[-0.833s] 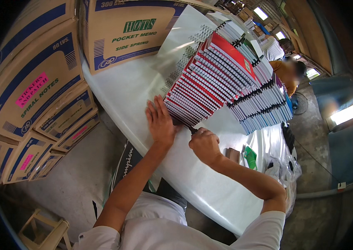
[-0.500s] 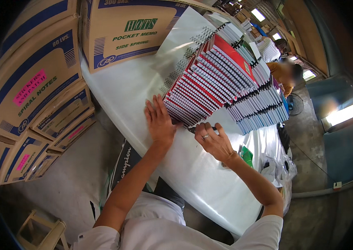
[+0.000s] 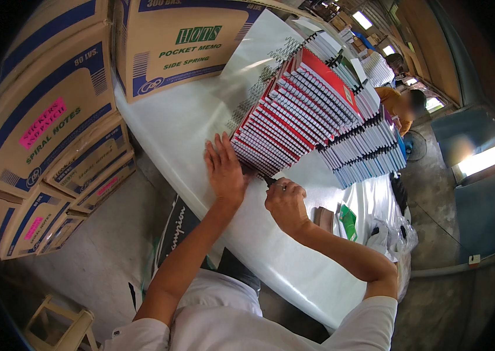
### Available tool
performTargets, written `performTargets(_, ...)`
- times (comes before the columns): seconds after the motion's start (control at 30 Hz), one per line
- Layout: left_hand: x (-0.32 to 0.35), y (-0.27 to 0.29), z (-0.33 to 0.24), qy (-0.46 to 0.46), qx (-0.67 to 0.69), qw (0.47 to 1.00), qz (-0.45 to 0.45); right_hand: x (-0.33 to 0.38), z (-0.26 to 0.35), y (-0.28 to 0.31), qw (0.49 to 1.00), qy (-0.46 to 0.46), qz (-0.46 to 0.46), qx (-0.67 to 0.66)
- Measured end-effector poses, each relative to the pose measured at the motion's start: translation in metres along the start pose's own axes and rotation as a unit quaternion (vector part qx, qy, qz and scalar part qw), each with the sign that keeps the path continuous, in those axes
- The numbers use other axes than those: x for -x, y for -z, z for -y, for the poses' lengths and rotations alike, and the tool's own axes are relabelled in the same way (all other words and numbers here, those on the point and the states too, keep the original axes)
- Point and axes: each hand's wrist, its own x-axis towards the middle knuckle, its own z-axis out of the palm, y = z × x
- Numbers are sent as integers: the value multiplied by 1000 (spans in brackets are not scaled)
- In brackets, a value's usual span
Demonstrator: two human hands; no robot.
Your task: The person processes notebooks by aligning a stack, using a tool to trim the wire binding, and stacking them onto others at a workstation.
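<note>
A tall stack of red-covered spiral notebooks [image 3: 294, 111] lies on the pale table, its coil-bound edges facing me. My left hand [image 3: 226, 172] rests at the stack's lower left corner, fingers stretched out and thumb toward the bottom notebooks. Just right of that corner, my right hand [image 3: 287, 205] is closed round a small black hand tool [image 3: 269, 180]. The tool's tip points at the stack's lower edge, and its working end is too small and dark to make out. Loose wire coils [image 3: 253, 96] stick out along the stack's far left side.
More spiral notebooks [image 3: 364, 152] with blue-white edges stand to the right. Beyond my right wrist lie a brown block [image 3: 323, 219], a green packet [image 3: 347, 222] and clear plastic [image 3: 396, 237]. Cardboard cartons [image 3: 54, 111] rise at the left; another carton [image 3: 183, 47] stands behind. Two people [image 3: 396, 105] are farther back.
My right hand has turned and curled into a fist round the black tool, drawing slightly down. The brown block now shows beside it. My left hand has hardly moved.
</note>
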Motion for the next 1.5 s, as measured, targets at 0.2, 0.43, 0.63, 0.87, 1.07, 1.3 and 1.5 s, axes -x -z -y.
performTargets(0.2,-28,76,-21,-210,142,961,-108,5,-79,-15,946,143,-267,-116)
performTargets(0.43,-124,147,-151,-559,158,773,-255,-1,-86,-41,931,221,-291,-5)
performTargets(0.63,-166,146,-196,-514,-64,855,-24,-7,-82,-42,921,236,-308,-13)
performTargets(0.87,-191,126,-197,-420,-115,887,155,6,-26,-20,987,62,-134,-68)
performTargets(1.07,-193,116,-176,-435,-108,880,158,1,-74,-2,954,130,-210,-169)
performTargets(1.3,-184,118,-176,-436,-96,884,140,-2,-94,-41,930,229,-286,-5)
performTargets(1.5,-185,120,-170,-434,-97,885,136,-1,-95,-27,923,247,-294,-7)
